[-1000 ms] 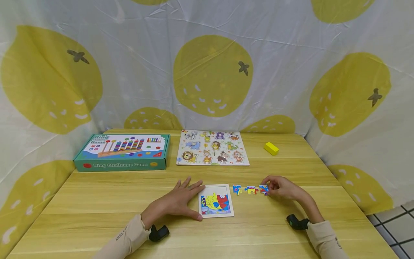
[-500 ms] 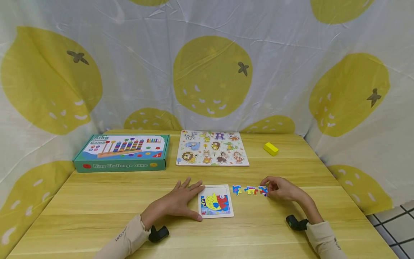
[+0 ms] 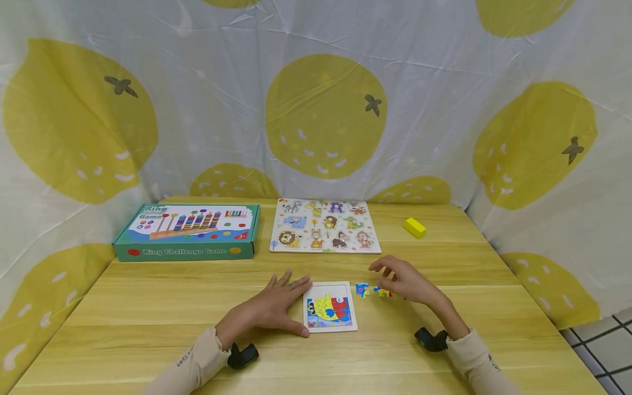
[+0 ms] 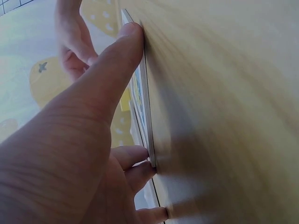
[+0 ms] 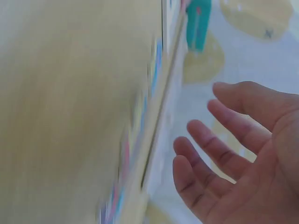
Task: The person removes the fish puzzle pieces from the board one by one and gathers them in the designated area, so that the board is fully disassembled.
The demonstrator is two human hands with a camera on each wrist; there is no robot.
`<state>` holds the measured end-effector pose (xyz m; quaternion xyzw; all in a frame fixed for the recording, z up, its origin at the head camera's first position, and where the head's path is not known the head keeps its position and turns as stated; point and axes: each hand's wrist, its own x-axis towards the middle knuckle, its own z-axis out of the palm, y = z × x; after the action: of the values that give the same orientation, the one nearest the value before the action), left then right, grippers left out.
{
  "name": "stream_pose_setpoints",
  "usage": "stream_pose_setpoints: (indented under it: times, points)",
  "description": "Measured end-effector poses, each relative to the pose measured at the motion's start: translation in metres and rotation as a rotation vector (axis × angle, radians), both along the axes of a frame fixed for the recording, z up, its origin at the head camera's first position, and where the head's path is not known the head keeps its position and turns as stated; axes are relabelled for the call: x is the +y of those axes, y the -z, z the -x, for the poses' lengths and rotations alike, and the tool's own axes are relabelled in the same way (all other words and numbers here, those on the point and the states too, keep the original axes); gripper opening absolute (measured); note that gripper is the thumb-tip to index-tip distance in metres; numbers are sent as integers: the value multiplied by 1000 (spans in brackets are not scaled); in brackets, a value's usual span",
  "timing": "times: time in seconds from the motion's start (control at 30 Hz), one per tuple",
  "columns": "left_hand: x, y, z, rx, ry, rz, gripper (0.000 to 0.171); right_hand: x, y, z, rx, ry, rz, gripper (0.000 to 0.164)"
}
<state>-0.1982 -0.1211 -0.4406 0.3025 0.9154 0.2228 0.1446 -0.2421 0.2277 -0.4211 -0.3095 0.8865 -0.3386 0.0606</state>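
A square jigsaw tray [image 3: 329,328] lies flat, its lower part filled with a yellow and red fish picture and its far strip bare. My left hand [image 3: 276,304] rests at the tray's left side, fingers spread, thumb at the near corner and a fingertip at the far one. To the right lie a blue and yellow jigsaw piece [image 3: 362,290] and a red and yellow jigsaw piece [image 3: 382,292]. Above and beside the latter hovers my right hand [image 3: 408,281], holding nothing, fingers loosely bent in the right wrist view. It hides most of a third piece.
Behind the tray lies an animal puzzle board [image 3: 325,225]. A green Ring Challenge Game box [image 3: 187,232] stands at the back left, and a yellow block [image 3: 414,227] at the back right. A lemon-print curtain [image 3: 326,33] encloses the wooden table [image 3: 148,318].
My right hand has let go of the rightmost jigsaw piece, lifted and shifted left toward the middle piece. That piece had edged slightly left before. My left hand and the tray stay put.
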Motion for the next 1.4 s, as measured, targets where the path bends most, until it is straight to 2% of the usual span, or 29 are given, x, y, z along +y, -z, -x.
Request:
stream_pose_setpoints:
  times: [0.3,0.53,0.73,1.1,1.4]
  points:
    - [0,-1,0,1,-5,17,104,-69,3,-8,-2,-163,-56,33]
    - [0,0,0,8,1,12,105,-99,7,-11,16,-259,-127,30]
    - [0,-1,0,12,7,12,104,-102,11,-14,42,-266,-187,27]
    - [0,-3,0,16,3,23,105,-100,17,-11,-27,-247,-139,26]
    - [1,-2,0,13,0,23,105,-99,22,-10,-7,-251,-118,24]
